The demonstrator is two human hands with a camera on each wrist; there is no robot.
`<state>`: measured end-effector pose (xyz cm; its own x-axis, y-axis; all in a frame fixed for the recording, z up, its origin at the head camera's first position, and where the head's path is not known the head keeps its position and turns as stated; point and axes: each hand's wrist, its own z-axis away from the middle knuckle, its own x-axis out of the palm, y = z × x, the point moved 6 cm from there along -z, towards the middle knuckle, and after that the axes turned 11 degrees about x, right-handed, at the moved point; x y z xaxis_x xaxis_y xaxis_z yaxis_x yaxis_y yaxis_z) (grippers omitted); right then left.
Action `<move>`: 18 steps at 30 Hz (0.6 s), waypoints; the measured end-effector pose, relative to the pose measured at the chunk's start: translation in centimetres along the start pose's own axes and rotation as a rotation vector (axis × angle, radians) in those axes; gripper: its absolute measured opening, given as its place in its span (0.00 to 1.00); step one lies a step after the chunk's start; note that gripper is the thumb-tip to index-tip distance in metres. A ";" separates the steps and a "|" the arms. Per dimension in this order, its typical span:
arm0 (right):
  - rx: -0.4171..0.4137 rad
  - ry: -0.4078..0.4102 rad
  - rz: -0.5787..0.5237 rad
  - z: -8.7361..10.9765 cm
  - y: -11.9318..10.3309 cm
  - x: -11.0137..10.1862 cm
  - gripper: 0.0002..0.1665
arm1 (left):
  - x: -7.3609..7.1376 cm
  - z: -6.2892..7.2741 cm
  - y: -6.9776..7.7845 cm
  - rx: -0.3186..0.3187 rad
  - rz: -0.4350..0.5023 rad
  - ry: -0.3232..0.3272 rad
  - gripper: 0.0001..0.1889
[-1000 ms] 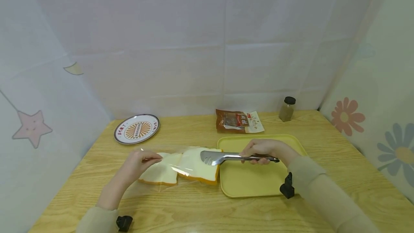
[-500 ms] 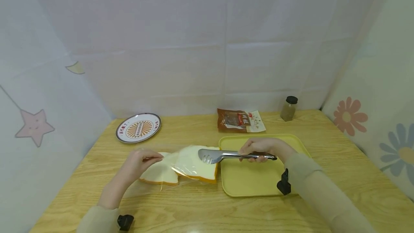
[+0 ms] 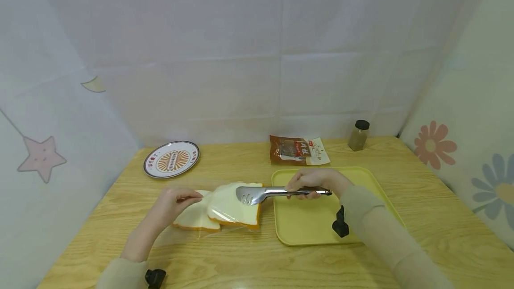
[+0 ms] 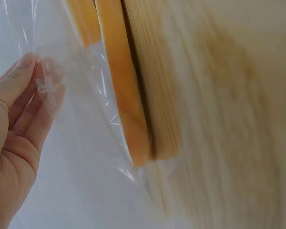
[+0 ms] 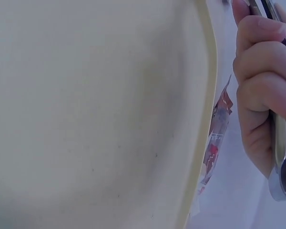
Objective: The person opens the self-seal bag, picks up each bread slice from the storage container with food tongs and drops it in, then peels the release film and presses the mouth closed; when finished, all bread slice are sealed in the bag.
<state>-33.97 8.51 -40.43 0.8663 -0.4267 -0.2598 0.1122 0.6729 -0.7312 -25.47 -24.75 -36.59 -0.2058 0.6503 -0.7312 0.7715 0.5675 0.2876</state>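
My left hand (image 3: 170, 208) pinches the edge of a clear plastic bag (image 4: 50, 88) between thumb and fingers, at the left of the head view. Inside the bag lies a white bread slice (image 3: 192, 215) with an orange-brown crust. A second bread slice (image 3: 225, 204) overlaps its right side, partly behind the shiny film. From the right, my right hand (image 3: 315, 183) grips metal tongs (image 3: 246, 194) by their dark handle. The slotted tong head lies over the second slice's upper face; the lower arm is hidden under the bread. Orange crust edges (image 4: 121, 90) show through film in the left wrist view.
A yellow tray (image 3: 301, 229) sits beneath my right hand and forearm. Behind it are a brown and white food packet (image 3: 297, 150) and a black-lidded jar (image 3: 358, 136). A patterned plate (image 3: 172, 159) stands at the back left. Cloth walls bound the table (image 3: 225, 262).
My right hand and the tongs have moved left. The second slice has slid left with them, deeper into the bag and further over the first slice. My left hand has stayed put.
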 end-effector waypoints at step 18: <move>-0.003 -0.027 -0.030 -2.1 -0.9 0.9 0.22 | 0.4 0.0 -0.1 -0.061 0.043 0.003 0.07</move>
<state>-34.31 6.29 -41.30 0.8756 -0.4298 -0.2205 0.1369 0.6585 -0.7400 -25.65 -24.48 -36.91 -0.1754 0.6760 -0.7157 0.7413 0.5690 0.3558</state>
